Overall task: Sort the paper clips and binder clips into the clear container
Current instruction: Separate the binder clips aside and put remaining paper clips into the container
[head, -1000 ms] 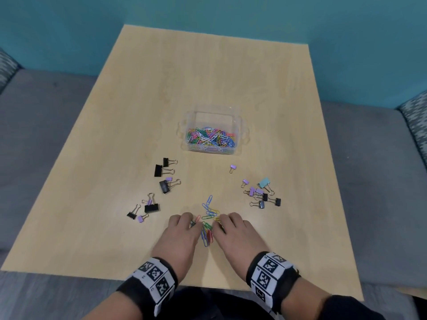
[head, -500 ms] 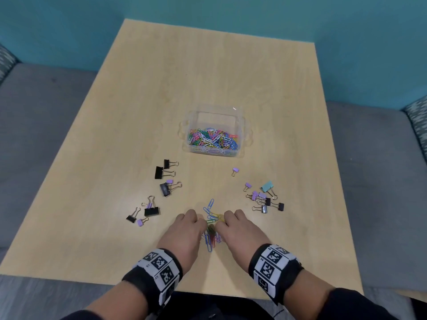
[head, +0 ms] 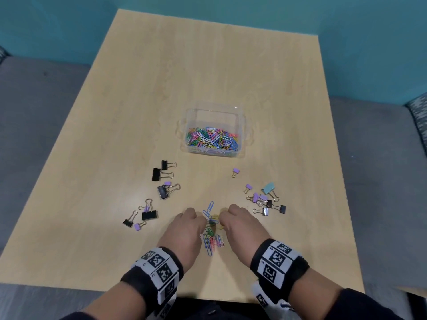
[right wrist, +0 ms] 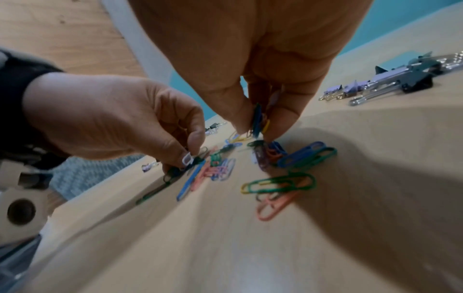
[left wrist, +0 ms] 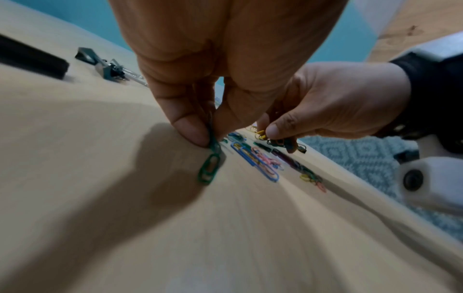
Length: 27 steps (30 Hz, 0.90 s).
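Loose paper clips [head: 211, 236] are being pinched up from the near edge of the bench [head: 231, 65] by both hands.

Nearest, the left hand [head: 184, 234] is seen closed in a pinch on a green paper clip [left wrist: 210, 168] whose lower end touches the bench; the grip of the right hand [head: 240, 227] is closed on a small bunch of blue and yellow clips [right wrist: 259, 121]. Between the hands the remaining coloured paper clips are scattered flat. Further out, black and purple binder clips [head: 159, 190] are spread to the left, and a second cluster of purple, black and teal binder clips [head: 263, 198] lies to the right. Beyond these, at mid-bench, the clear container [head: 241, 125] is set, its floor covered with coloured paper clips.
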Motion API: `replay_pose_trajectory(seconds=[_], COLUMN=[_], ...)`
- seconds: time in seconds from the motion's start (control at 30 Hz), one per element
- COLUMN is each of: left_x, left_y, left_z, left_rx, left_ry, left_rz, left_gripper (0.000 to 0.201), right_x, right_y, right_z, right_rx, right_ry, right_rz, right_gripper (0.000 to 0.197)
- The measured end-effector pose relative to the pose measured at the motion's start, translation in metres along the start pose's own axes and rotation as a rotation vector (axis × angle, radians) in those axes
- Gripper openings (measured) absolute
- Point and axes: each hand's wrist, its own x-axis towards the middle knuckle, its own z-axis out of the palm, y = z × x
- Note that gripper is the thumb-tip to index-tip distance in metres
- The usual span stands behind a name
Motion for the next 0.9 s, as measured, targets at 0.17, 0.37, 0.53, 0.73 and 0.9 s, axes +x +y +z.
replay_pose_trajectory(seconds=[0.17,0.37,0.53,0.73,0.9], left_x=[0.004,0.045,0.122,0.151,0.091], left_y=[-0.008,-0.005,0.007,0.011,-0.009], left_z=[-0.013,-0.072,-0.130,-0.135,-0.092], left_rx=[-0.248,-0.638,-0.637,-0.602,-0.307], left_ry=[-0.033,0.055,0.257,0.288,0.284], left_rz=[-0.111,-0.236,-0.182,-0.159,-0.054], left_gripper=[0.022,0.020,0.018,0.020,0.028], right_x=[0.006,0.044,0.119,0.148,0.077], right_y=[0.000,0.003,0.010,0.015,0.020], right_z=[-0.009,-0.055,-0.115,-0.133,-0.098], right_rx=[0.207,0.488,0.592,0.473,0.155], right_ry=[-0.011,0.145,0.370,0.227,0.207], right_rz=[0.072,0.184,0.238,0.249,0.110], right_gripper=[0.016,0.019,0.017,0.018,0.030])
